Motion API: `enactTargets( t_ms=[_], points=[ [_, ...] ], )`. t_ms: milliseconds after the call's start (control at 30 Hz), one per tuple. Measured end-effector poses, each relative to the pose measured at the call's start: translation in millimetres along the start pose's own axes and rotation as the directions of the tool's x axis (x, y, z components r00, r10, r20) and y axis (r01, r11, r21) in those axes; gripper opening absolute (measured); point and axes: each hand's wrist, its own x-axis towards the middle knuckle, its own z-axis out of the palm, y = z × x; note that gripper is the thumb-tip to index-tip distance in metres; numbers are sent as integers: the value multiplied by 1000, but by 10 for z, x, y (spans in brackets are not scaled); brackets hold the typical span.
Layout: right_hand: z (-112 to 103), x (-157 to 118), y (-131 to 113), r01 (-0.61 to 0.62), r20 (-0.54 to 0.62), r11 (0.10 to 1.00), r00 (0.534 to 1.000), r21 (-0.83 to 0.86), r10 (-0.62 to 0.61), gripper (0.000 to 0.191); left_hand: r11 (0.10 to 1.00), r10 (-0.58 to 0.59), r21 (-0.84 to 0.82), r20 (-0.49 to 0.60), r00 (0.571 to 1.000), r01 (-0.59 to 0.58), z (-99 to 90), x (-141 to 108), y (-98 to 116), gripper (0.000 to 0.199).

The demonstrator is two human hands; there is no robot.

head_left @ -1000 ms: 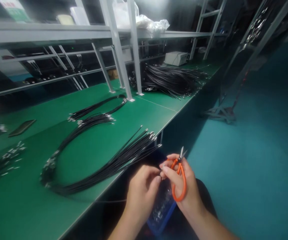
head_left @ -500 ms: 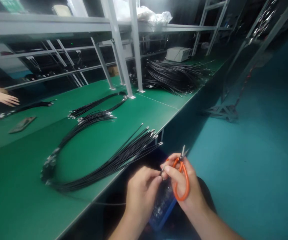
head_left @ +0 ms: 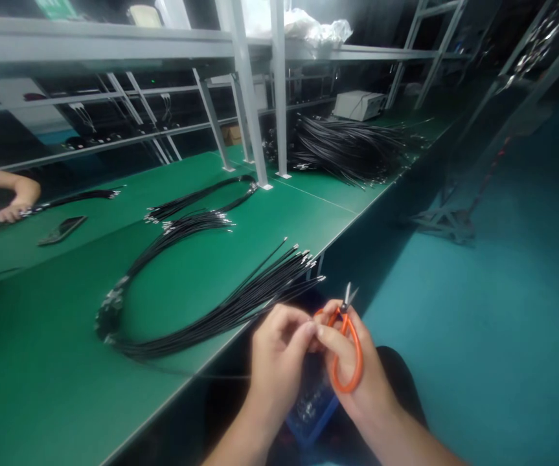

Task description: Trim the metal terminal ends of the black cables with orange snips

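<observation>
Orange-handled scissors [head_left: 357,362] sit in my right hand [head_left: 344,346], their short blades pointing up and slightly apart. My left hand [head_left: 279,349] is closed in a pinch on a thin black cable [head_left: 221,377], which trails left over the table edge toward the bundle. The fingertips of both hands meet, and the cable's end is hidden between them. A long curved bundle of black cables [head_left: 240,301] with silvery ends lies on the green table [head_left: 31,375], left of my hands. Below my hands is a blue bin [head_left: 311,424] with small clear pieces inside.
Farther back lie a smaller looped cable bundle [head_left: 196,194] and a large cable pile [head_left: 347,149] near a pale box [head_left: 359,105]. Metal posts [head_left: 254,123] carry a shelf. At left, another person's hand [head_left: 13,210] touches cables near a phone [head_left: 63,230].
The view has shifted slightly, so the table appears farther right. My fingertips have drawn closer together, covering the cable end. The other person's hand has come down onto the cables.
</observation>
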Motion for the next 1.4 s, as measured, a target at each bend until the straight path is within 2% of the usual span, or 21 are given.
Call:
enactTargets(
  t_ms=[133,267,433,633,700,767,800,867,933,967,1000,1033,1067,1133,1167,1233,1400],
  points=[
    [-32,41,24,-48,67,996,997,69,43,21,966,-61,-243,107,992,85,-47,43,-2,12],
    [-47,51,36,-90,79,990,994,110,82,19,911,-109,-382,147,983,158,-79,44,-16,10],
    [-28,40,23,-84,65,991,995,101,78,19,908,-121,-386,136,983,165,-70,35,8,10],
    [-13,50,4,-99,58,988,994,115,93,18,932,-52,-351,126,991,93,-83,41,-16,14],
    [-18,55,3,-115,43,985,993,130,110,18,973,-13,-228,58,998,26,-116,35,-20,9],
    [-20,56,3,-121,38,983,992,136,117,18,992,120,34,-35,992,-119,-147,24,-8,6],
    [-18,55,1,-119,42,984,993,135,115,18,960,219,190,-54,974,-205,-158,19,3,12],
    [-7,54,-7,-111,54,984,993,138,104,17,812,414,448,7,910,-373,-171,14,25,20],
    [8,57,-20,-102,60,984,994,148,94,18,651,537,581,101,837,-488,-181,19,39,20],
    [15,60,-26,-98,61,983,994,154,89,19,600,568,619,117,814,-508,-189,24,43,19],
    [21,64,-31,-95,66,983,994,159,86,19,580,575,645,109,811,-498,-199,28,47,17],
    [26,68,-34,-93,71,982,994,163,83,18,597,553,656,80,829,-462,-210,30,52,16],
    [30,71,-35,-90,75,982,994,166,79,18,651,496,640,49,867,-409,-221,30,58,15],
    [38,76,-29,-77,75,982,995,175,65,18,809,308,515,42,951,-284,-230,17,75,12],
    [42,78,-23,-72,73,981,996,181,59,19,878,209,426,70,975,-219,-225,6,80,10],
    [52,84,-5,-59,72,979,996,195,46,20,955,86,273,110,990,-114,-197,-16,76,6],
    [54,102,7,-35,98,985,995,169,19,18,990,40,135,18,999,-42,-141,-26,-10,10]
  ],
)
